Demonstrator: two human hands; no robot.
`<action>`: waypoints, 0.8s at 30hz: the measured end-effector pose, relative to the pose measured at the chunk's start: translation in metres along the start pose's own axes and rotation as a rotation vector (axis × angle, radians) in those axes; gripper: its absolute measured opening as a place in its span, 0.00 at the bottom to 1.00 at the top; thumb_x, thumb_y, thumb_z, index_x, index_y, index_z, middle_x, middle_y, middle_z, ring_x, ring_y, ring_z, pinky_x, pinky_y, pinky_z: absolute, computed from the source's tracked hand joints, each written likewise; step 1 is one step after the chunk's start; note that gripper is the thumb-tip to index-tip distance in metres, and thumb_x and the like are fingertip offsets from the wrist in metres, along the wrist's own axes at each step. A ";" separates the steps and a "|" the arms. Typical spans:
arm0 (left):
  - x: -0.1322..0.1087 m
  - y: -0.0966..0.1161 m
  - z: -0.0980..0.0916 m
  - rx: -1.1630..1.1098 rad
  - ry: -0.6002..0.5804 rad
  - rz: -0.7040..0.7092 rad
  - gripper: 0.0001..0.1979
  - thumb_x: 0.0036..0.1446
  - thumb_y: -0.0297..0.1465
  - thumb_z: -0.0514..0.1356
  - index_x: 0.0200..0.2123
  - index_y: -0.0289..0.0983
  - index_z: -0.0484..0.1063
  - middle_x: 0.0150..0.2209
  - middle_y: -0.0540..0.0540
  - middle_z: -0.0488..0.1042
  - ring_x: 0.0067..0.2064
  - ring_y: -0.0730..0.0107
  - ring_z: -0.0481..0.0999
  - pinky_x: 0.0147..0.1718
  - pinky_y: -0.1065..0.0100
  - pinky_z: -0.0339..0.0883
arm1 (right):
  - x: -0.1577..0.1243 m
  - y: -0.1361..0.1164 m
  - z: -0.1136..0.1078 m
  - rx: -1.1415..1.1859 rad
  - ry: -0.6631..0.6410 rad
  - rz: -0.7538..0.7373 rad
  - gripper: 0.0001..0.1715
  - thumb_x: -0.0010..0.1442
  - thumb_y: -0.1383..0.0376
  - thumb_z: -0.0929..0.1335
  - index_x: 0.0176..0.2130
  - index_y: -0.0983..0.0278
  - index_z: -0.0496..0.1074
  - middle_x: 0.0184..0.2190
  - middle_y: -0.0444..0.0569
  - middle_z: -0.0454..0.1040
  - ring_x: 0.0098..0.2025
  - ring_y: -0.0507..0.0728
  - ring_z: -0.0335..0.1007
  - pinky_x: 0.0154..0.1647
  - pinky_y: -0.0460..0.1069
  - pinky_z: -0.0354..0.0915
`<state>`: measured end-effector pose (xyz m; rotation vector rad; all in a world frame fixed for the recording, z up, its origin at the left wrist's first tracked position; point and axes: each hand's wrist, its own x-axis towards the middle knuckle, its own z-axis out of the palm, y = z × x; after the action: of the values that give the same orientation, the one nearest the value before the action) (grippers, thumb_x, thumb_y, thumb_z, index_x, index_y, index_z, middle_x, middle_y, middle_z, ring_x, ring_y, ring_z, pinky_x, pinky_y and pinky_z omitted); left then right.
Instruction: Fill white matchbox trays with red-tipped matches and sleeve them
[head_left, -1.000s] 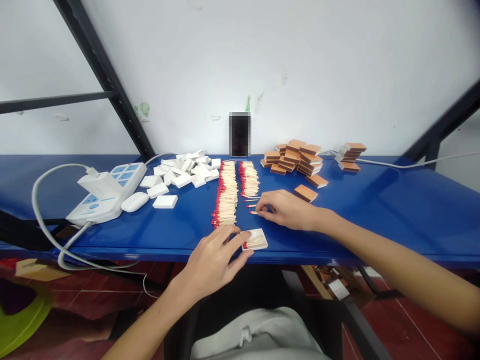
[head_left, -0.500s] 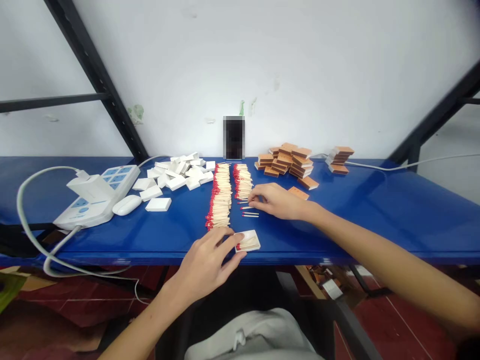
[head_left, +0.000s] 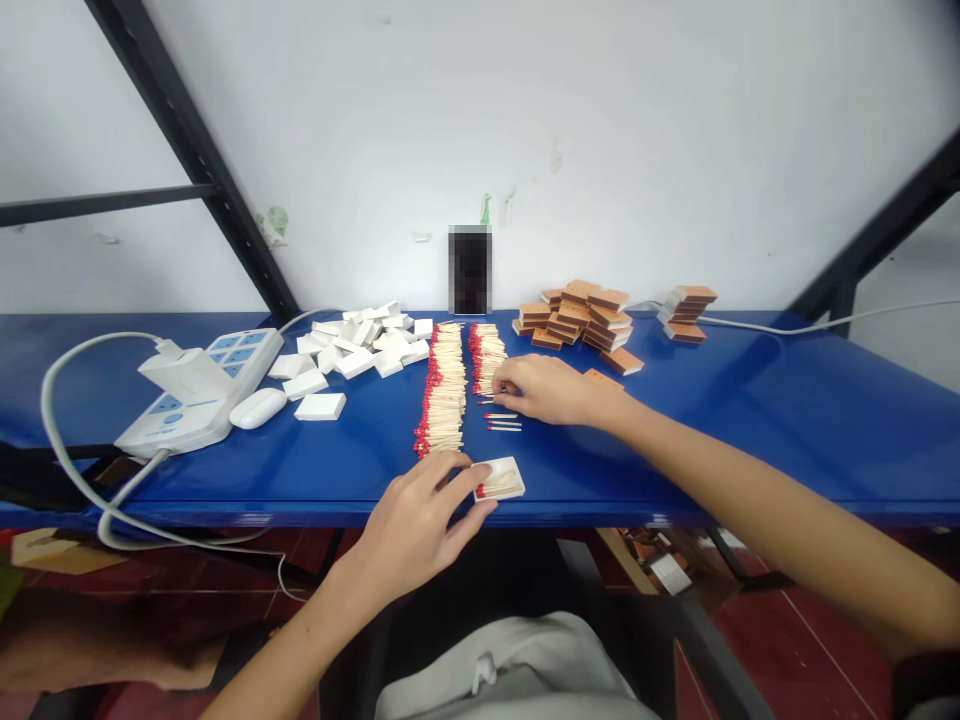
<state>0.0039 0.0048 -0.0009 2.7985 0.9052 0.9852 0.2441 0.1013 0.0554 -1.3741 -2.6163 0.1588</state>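
My left hand grips a white matchbox tray at its left end, near the table's front edge. Several red-tipped matches lie inside the tray. My right hand is closed in a pinch at the near end of the shorter row of matches; its fingertips hide whatever is between them. Just below that hand, a few loose matches lie apart on the blue table. A longer row of matches runs to the left, its near end close to my left hand.
White trays are heaped at the back left, brown matchbox sleeves at the back right beside a small stack. A power strip, a white mouse-shaped object and cables occupy the left. A pixelated dark panel leans at the wall.
My right hand has shifted slightly away from me, further over the near end of the shorter match row. My left hand keeps its hold on the tray. The view has moved slightly.
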 end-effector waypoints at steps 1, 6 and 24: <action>0.000 0.000 0.000 -0.001 -0.001 -0.001 0.12 0.66 0.32 0.57 0.51 0.36 0.71 0.45 0.40 0.74 0.44 0.60 0.77 0.41 0.59 0.77 | 0.002 0.001 0.001 -0.025 -0.002 0.008 0.07 0.65 0.62 0.66 0.36 0.63 0.72 0.36 0.49 0.77 0.34 0.54 0.67 0.30 0.47 0.51; 0.000 0.000 0.000 -0.003 -0.009 0.002 0.12 0.67 0.33 0.57 0.51 0.36 0.70 0.45 0.40 0.74 0.43 0.60 0.77 0.40 0.58 0.77 | 0.001 0.001 0.006 -0.005 0.008 -0.006 0.09 0.66 0.62 0.65 0.36 0.62 0.72 0.35 0.47 0.76 0.33 0.53 0.66 0.29 0.47 0.50; 0.000 0.000 0.000 0.020 0.001 0.016 0.12 0.67 0.33 0.57 0.51 0.36 0.71 0.44 0.40 0.74 0.43 0.60 0.77 0.39 0.58 0.77 | -0.006 0.003 -0.001 0.029 -0.016 -0.037 0.09 0.65 0.63 0.64 0.36 0.62 0.73 0.33 0.47 0.76 0.32 0.54 0.67 0.32 0.47 0.53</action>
<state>0.0042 0.0049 -0.0010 2.8260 0.8990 0.9853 0.2496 0.0981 0.0554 -1.3201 -2.6393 0.2025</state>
